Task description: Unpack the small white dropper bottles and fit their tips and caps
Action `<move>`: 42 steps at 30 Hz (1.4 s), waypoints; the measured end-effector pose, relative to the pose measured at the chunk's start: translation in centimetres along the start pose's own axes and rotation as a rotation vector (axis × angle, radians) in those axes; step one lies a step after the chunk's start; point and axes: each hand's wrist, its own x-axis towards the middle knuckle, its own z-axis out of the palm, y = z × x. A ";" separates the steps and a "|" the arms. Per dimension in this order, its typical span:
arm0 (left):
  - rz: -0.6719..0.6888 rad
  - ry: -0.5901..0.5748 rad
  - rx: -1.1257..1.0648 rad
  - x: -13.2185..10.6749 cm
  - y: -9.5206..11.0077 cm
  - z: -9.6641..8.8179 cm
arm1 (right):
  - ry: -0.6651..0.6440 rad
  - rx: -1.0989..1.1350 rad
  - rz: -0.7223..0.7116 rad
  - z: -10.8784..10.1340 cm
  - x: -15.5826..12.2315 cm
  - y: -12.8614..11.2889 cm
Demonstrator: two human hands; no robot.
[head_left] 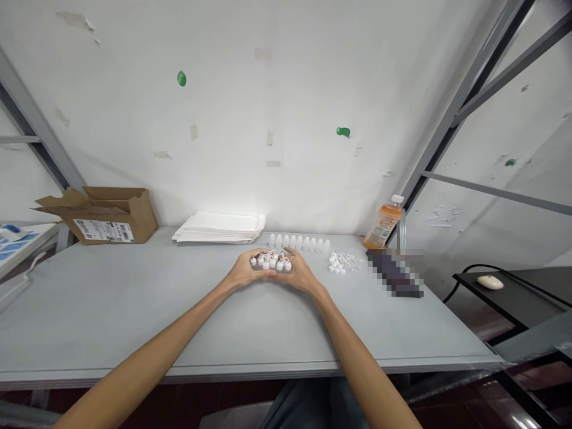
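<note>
A tight cluster of small white capped bottles point(271, 263) with thin white loops on top stands in the middle of the grey table. My left hand point(241, 271) curves round its left side, and my right hand point(301, 273) wraps its right side. Both thumbs meet at the front, so the lower parts of the bottles are largely hidden. Just behind my hands runs a row of several white bottles point(305, 243) without visible loops. To the right of my right hand lies a loose pile of white caps and looped strips point(343, 262).
A stack of white sheets or flat envelopes point(218, 227) lies against the wall, beside an open cardboard box point(114, 215). At the right stand an orange drink bottle point(384, 223) and a pixelated dark object point(395, 274). A white mouse point(490, 282) rests on a side shelf.
</note>
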 end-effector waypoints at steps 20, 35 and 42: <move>-0.028 0.040 -0.208 0.1 0.9 -1.0 | 0.112 0.048 0.099 -1.3 -0.6 -0.4; 0.695 0.416 0.518 -3.2 5.4 1.6 | 0.217 -0.087 0.222 -5.2 -3.0 1.8; 0.845 0.133 0.917 -2.7 5.0 7.3 | 0.053 -0.270 0.164 -4.4 -4.3 1.9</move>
